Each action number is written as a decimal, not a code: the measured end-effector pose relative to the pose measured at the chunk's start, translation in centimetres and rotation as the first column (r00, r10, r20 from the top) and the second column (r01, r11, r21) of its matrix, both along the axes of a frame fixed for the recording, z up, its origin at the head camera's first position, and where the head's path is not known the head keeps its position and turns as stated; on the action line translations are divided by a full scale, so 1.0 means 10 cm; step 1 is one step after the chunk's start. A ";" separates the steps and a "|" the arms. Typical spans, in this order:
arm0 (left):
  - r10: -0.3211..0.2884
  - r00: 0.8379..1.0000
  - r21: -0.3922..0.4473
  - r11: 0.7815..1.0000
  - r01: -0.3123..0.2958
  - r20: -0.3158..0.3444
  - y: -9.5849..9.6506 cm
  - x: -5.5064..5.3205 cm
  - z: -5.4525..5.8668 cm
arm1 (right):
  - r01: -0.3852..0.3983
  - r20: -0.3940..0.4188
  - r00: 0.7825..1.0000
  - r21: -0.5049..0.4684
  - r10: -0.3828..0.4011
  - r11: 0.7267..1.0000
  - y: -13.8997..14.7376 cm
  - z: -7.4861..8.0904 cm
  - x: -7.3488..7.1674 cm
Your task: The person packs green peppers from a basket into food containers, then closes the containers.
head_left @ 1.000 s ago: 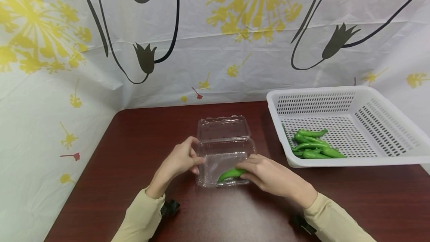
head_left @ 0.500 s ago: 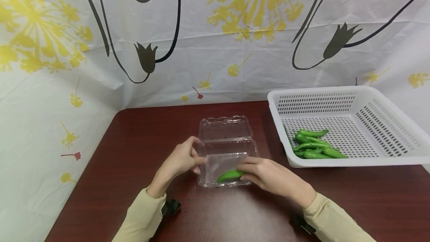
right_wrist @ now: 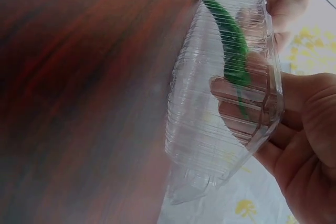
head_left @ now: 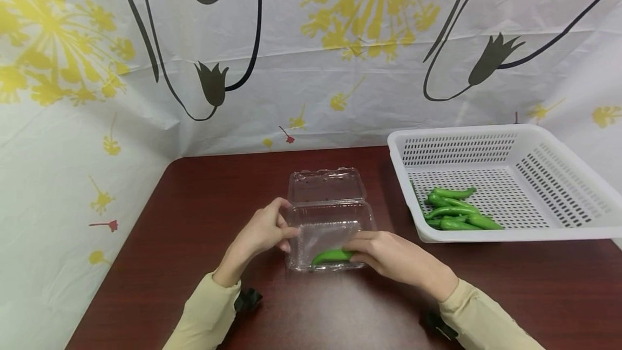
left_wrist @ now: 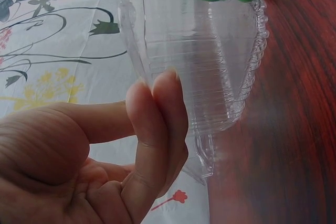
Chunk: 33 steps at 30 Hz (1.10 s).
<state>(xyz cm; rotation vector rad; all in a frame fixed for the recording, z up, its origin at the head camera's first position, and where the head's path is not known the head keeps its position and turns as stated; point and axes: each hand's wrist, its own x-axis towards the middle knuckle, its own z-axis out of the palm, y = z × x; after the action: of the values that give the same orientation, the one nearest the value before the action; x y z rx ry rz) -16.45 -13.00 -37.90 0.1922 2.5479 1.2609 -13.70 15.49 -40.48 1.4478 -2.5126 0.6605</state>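
A clear plastic clamshell container lies with its lid folded back on the table. At its left side, my left hand pinches the rim between thumb and fingers. My right hand reaches over the right side into the container, fingers and thumb around the stem end of a green chili pepper. That pepper lies along the near wall, its tip pointing left. Through the clear wall in the right wrist view, the fingers show against the pepper. Part of the pepper also shows in the left wrist view.
A white perforated plastic basket stands at the right, with several green chili peppers gathered in its left front corner. The dark red wooden table meets a white patterned cloth at the back and left.
The pepper's tip has shifted slightly left and toward the near wall, while the right hand has sunk a little. My left hand stays at the container's left rim.
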 end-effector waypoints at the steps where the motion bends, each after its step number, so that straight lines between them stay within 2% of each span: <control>1: 0.000 1.000 -0.001 1.000 0.000 -0.001 0.00 0.00 0.00 | 0.000 0.001 1.000 -0.003 0.000 1.000 0.00 0.00 0.00; 9: 0.003 1.000 -0.002 1.000 -0.003 -0.001 0.00 0.01 -0.01 | -0.029 0.003 1.000 -0.005 0.029 1.000 0.00 -0.01 -0.01; 18: 0.018 1.000 -0.001 1.000 -0.018 0.011 0.00 0.01 0.00 | -0.055 0.040 0.998 -0.005 0.055 0.998 0.00 -0.01 -0.02; 33: 0.008 1.000 0.002 1.000 -0.008 -0.006 0.00 -0.01 -0.03 | -0.026 0.078 0.997 0.051 0.022 0.998 -0.02 0.01 0.00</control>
<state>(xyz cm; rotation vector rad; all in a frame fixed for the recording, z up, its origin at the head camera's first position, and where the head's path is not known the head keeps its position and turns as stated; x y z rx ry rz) -16.52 -12.95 -38.16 0.1868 2.5558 1.2672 -13.66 15.31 -40.43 1.4995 -2.5936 0.6719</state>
